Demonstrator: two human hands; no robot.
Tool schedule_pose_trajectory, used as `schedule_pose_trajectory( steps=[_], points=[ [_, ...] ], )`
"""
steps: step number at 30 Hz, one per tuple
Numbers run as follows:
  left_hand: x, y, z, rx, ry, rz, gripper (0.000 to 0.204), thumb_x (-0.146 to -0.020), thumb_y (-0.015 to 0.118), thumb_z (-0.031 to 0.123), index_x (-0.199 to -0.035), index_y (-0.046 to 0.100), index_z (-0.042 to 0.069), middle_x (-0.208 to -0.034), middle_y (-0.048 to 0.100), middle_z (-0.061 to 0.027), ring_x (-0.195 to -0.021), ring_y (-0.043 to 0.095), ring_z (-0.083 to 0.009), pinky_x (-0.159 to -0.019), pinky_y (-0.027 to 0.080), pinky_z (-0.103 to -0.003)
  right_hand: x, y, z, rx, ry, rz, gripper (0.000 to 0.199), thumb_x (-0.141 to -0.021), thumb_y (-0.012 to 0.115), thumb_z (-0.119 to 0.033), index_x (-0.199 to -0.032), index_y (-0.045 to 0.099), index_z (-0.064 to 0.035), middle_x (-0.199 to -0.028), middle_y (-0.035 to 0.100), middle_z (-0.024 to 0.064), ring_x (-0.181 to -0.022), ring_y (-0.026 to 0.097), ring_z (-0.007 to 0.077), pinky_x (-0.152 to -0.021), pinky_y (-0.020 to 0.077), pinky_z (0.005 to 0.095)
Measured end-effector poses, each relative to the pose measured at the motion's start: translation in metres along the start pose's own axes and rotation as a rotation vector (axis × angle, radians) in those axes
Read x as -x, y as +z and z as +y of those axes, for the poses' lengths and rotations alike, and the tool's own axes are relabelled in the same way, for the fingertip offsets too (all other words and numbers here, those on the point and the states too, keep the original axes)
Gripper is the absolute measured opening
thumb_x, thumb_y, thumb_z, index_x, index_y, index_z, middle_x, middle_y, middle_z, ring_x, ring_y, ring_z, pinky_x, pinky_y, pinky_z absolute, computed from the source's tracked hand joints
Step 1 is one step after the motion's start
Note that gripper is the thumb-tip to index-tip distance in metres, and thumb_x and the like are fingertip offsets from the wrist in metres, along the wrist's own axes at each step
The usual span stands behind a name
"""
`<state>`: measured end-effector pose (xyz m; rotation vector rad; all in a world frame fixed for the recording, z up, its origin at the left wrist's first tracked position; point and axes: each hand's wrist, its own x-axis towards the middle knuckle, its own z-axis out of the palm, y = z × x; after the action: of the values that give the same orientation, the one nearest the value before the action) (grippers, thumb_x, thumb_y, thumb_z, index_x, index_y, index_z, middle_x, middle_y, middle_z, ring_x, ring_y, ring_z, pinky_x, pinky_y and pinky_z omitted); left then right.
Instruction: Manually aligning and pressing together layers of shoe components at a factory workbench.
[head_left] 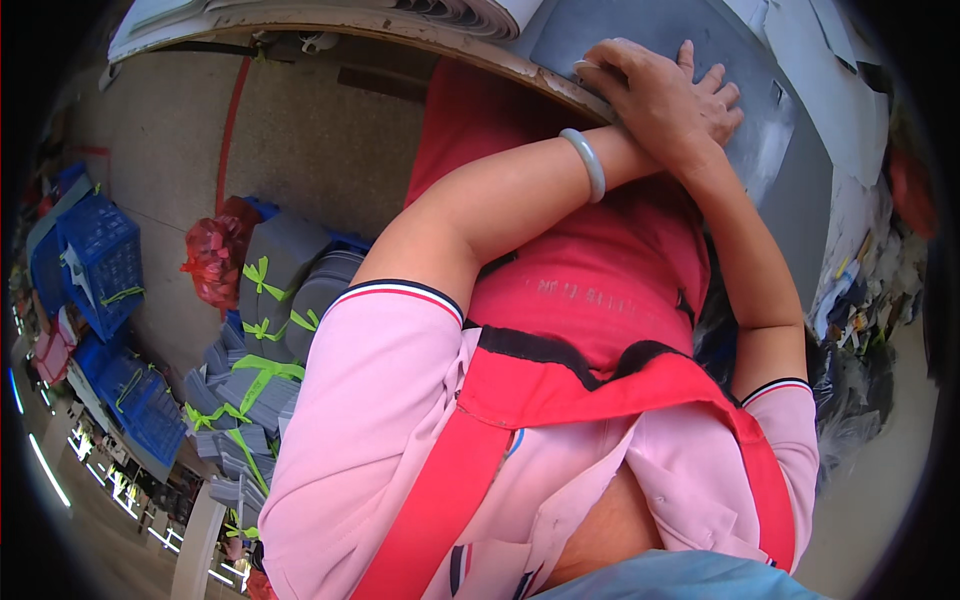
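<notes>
My forearms cross at the edge of the worktable, the right wrist lying over the left one. My left hand (719,98), with a pale bangle (584,165) on its forearm, reaches to the right. Its fingers are spread flat on a dark grey sheet (625,28); the right hand hides its palm. My right hand (650,88) is closed above the sheet's near left edge, its curled fingers pointing left. Something small and whitish shows at those fingertips, too small to name.
A stack of pale sheets (470,17) lies at the table's far left. White sheets (825,90) and scraps (850,260) are on the right. On the floor at left are grey pieces tied with green strips (275,380), a red bag (217,255) and blue crates (100,255).
</notes>
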<state>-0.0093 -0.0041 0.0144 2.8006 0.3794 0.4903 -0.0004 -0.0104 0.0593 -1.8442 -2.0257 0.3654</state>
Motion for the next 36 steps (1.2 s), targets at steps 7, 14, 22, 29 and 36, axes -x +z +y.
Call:
schedule_pose_trajectory(
  steps=[7, 14, 22, 29, 36],
  points=[
    [0.007, 0.02, -0.008, -0.036, 0.02, 0.117, 0.038, -0.098, 0.051, 0.036, -0.129, 0.063, 0.02, -0.147, 0.048, -0.0077, -0.144, 0.036, -0.0297, -0.111, 0.016, -0.075, 0.012, -0.019, 0.005, -0.026, 0.264, -0.008, 0.021, -0.093, 0.068, -0.023, -0.104, 0.068, -0.005, -0.099, 0.071, 0.0131, -0.085, 0.069, 0.0272, -0.08, 0.0519, 0.0334],
    [-0.001, 0.012, 0.0, 0.172, 0.059, 0.249, 0.03, -0.093, 0.055, 0.024, -0.111, 0.071, 0.007, -0.131, 0.058, -0.0152, -0.134, 0.044, -0.0391, -0.107, 0.015, -0.08, 0.133, -0.086, 0.164, 0.014, 0.822, 0.471, 0.026, -0.091, 0.075, -0.028, -0.099, 0.073, -0.003, -0.087, 0.07, 0.0012, -0.082, 0.061, 0.0077, -0.077, 0.0486, 0.0239],
    [0.004, 0.014, -0.006, 0.153, 0.045, 0.289, 0.031, -0.093, 0.055, 0.024, -0.114, 0.07, 0.009, -0.127, 0.06, -0.0149, -0.133, 0.047, -0.0362, -0.109, 0.017, -0.076, 0.162, -0.11, 0.209, -0.657, 0.98, 0.537, 0.028, -0.091, 0.076, -0.029, -0.107, 0.071, -0.0073, -0.093, 0.067, -0.003, -0.085, 0.061, 0.0061, -0.078, 0.0499, 0.0228],
    [0.028, -0.03, 0.022, 0.472, 0.234, 0.333, 0.022, -0.089, 0.065, 0.014, -0.111, 0.069, 0.013, -0.101, 0.067, -0.0061, -0.096, 0.064, -0.0266, -0.086, 0.048, -0.043, 0.159, -0.089, 0.186, -0.99, 0.742, 0.546, 0.017, -0.092, 0.075, -0.025, -0.103, 0.071, -0.013, -0.095, 0.069, -0.005, -0.083, 0.062, 0.0057, -0.071, 0.0496, 0.0194],
    [0.071, -0.061, -0.022, 0.212, 0.177, 0.084, 0.022, -0.082, 0.074, 0.017, -0.103, 0.072, 0.009, -0.099, 0.064, -0.0075, -0.096, 0.06, -0.0285, -0.083, 0.05, -0.039, 0.169, -0.086, 0.208, -1.166, 0.499, 0.709, 0.016, -0.092, 0.074, -0.023, -0.105, 0.071, -0.0137, -0.1, 0.072, -0.001, -0.09, 0.068, 0.0102, -0.08, 0.058, 0.025]
  ],
)
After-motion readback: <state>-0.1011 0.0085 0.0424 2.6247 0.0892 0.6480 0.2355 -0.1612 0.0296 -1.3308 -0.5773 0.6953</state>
